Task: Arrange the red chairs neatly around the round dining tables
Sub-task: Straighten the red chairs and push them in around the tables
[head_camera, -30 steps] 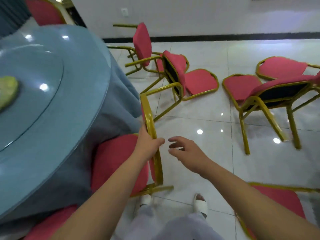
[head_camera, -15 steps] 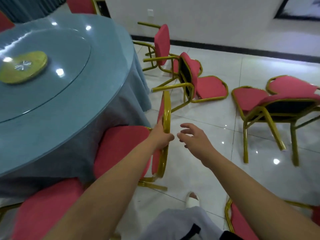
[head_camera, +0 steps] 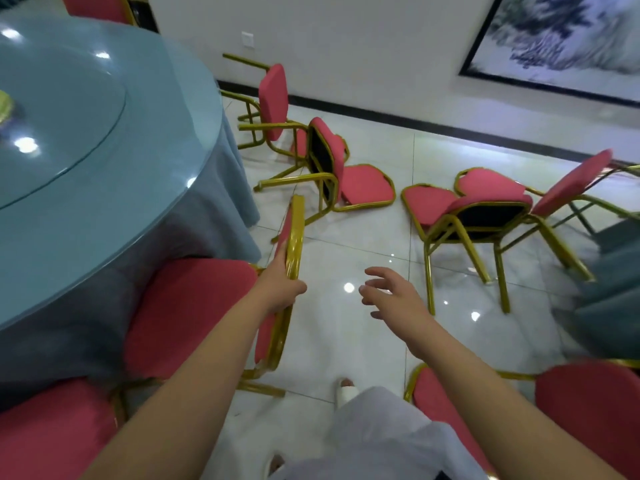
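1. While the left hand (head_camera: 281, 289) curls its fingers round the gold back rail of a red chair (head_camera: 188, 313), the right hand (head_camera: 393, 299) hovers apart from it over the floor tiles (head_camera: 346, 244), fingers spread and holding nothing. This is the head view.
2. That chair stands upright, its seat pushed against the blue-grey cloth of the round table (head_camera: 104, 202) and its back seen edge-on.
3. On the table lies a glass turntable (head_camera: 59, 109). A neighbouring seat (head_camera: 45, 438) sits just beside the held chair at lower left.
4. Beyond the table, a tipped chair (head_camera: 273, 98) lies on its side near the wall. A second tipped chair (head_camera: 367, 183) lies against it, its legs stretched across the floor near the held chair's back.
5. To the right, a heap of chairs (head_camera: 485, 199) lies overturned, one black underside showing.
6. Another chair (head_camera: 588, 403) lies near the person's sandalled foot (head_camera: 346, 391) at lower right.
7. The cloth hides the held chair's front legs, and the left forearm covers part of its back.
8. A yellow object on the turntable, a framed picture (head_camera: 571, 39) and some grey-blue cloth (head_camera: 616, 306) at the right edge are all cut off; that cloth is blurred.
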